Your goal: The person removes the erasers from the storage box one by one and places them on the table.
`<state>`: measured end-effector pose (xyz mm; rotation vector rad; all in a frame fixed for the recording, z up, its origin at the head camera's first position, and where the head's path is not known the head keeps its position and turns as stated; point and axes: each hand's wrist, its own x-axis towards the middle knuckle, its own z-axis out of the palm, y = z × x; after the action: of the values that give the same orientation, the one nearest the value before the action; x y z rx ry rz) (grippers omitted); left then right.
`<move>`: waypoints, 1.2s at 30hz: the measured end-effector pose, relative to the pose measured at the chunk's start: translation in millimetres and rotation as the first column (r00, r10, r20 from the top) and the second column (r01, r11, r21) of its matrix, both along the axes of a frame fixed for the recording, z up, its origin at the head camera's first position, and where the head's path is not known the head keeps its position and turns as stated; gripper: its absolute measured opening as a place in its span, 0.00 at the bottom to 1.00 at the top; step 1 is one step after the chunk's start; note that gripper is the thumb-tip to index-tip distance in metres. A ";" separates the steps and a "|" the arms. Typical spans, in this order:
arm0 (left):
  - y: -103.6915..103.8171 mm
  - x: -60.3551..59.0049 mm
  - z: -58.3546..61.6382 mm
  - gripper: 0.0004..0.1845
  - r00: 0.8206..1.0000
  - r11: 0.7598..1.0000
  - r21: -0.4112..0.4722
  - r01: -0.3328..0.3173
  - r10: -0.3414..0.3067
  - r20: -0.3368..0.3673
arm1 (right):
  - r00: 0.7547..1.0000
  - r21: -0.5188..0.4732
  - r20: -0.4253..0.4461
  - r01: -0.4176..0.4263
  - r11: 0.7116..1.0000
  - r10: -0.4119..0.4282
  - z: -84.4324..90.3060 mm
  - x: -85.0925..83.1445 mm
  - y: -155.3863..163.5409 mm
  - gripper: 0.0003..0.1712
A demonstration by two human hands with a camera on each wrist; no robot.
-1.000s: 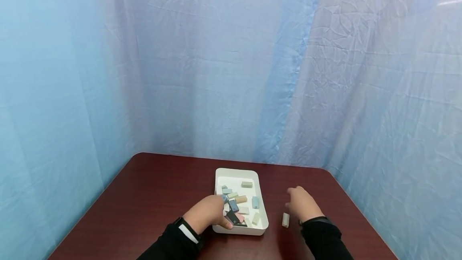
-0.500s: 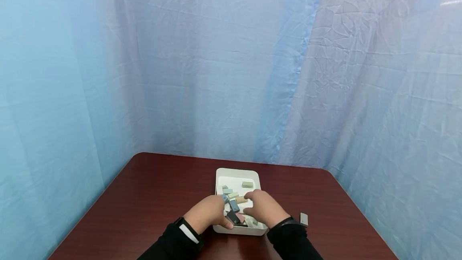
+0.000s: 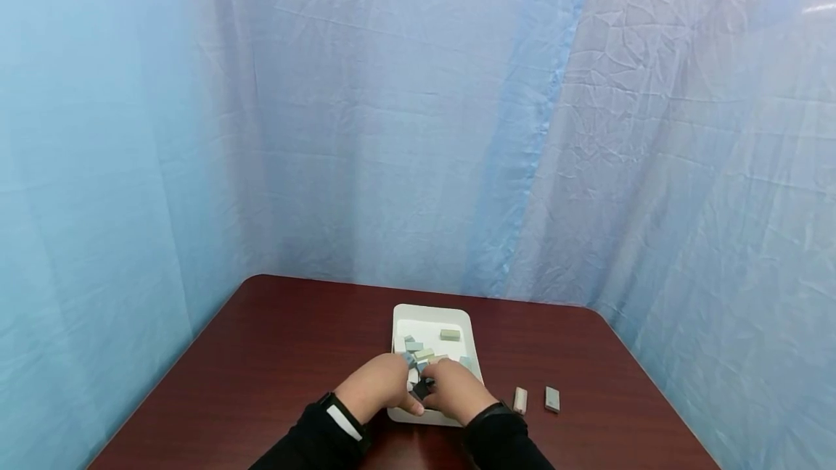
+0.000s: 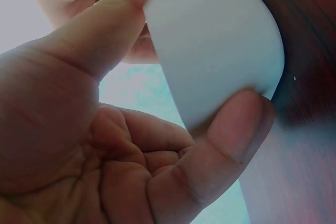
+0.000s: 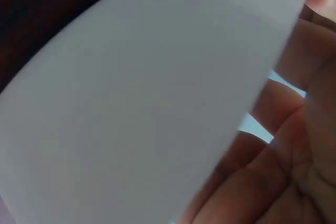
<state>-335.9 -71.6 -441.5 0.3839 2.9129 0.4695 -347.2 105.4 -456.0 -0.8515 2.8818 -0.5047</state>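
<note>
A white tray [image 3: 467, 325] sits on the dark red table [image 3: 287, 354] with several small pastel blocks [image 3: 448, 334] in it. My left hand [image 3: 377, 386] grips the tray's near left corner. In the left wrist view the thumb [image 4: 94, 35] and a finger [image 4: 231, 129] pinch the white tray wall [image 4: 215, 45]. My right hand [image 3: 456, 390] reaches into the near part of the tray, beside a dark block [image 3: 423, 386]. In the right wrist view the tray wall [image 5: 136, 103] hides the tips of the fingers [image 5: 294, 56], so any hold is hidden.
Two pale blocks [image 3: 519, 400] [image 3: 552, 399] lie on the table just right of the tray. Blue crumpled curtains [image 3: 418, 129] close off the table's far and side edges. Bare tabletop stretches to the left of the tray.
My right hand has moved left from the table beside the tray into the tray. Two blocks now lie where it was. The left hand keeps its grip on the tray.
</note>
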 end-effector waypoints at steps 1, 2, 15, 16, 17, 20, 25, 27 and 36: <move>0.0 -0.4 -0.1 0.34 1.000 1.000 0.003 -0.002 0.002 0.004 | 1.000 0.003 -0.007 0.002 1.000 -0.002 -0.7 -0.2 -0.5 0.11; 0.2 -0.6 -0.4 0.34 1.000 1.000 0.004 -0.003 0.003 0.005 | 1.000 0.009 -0.015 0.007 1.000 -0.007 -1.3 -0.4 -1.0 0.11; 0.4 -2.4 -1.5 0.36 0.998 0.998 -0.047 0.052 -0.054 -0.036 | 0.995 0.003 -0.095 0.004 1.000 -0.003 -8.0 4.2 -12.0 0.10; 0.4 -2.2 -1.5 0.34 0.998 0.997 -0.046 0.055 -0.057 -0.039 | 0.995 -0.003 -0.101 0.002 1.000 -0.002 -8.5 4.2 -12.7 0.07; 0.3 -1.9 -1.3 0.33 0.998 0.997 -0.044 0.056 -0.058 -0.040 | 0.994 -0.011 -0.107 0.002 1.000 -0.003 -9.0 4.1 -13.3 0.05; 0.2 -0.7 -1.3 0.29 0.997 0.998 -0.034 0.059 -0.060 -0.045 | 0.994 -0.024 -0.112 0.016 1.000 -0.018 -10.5 3.8 -14.6 0.05; 0.6 1.6 -1.0 0.27 0.998 0.999 -0.025 0.046 -0.047 -0.045 | 0.995 -0.046 -0.088 0.048 0.998 -0.052 -12.5 3.2 -13.9 0.08; 0.4 2.4 -0.5 0.28 0.998 0.999 -0.023 0.037 -0.038 -0.043 | 0.994 -0.047 -0.084 0.061 0.997 -0.065 -12.7 2.9 -13.3 0.07; 0.6 1.5 -1.0 0.30 0.998 0.999 -0.030 0.032 -0.034 -0.051 | 0.990 -0.072 -0.099 0.089 0.993 -0.096 -10.1 3.1 -11.6 0.12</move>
<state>-334.4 -71.0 -442.4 0.4457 2.9544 0.4180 -344.2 93.9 -466.1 -0.7769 3.0257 -0.5868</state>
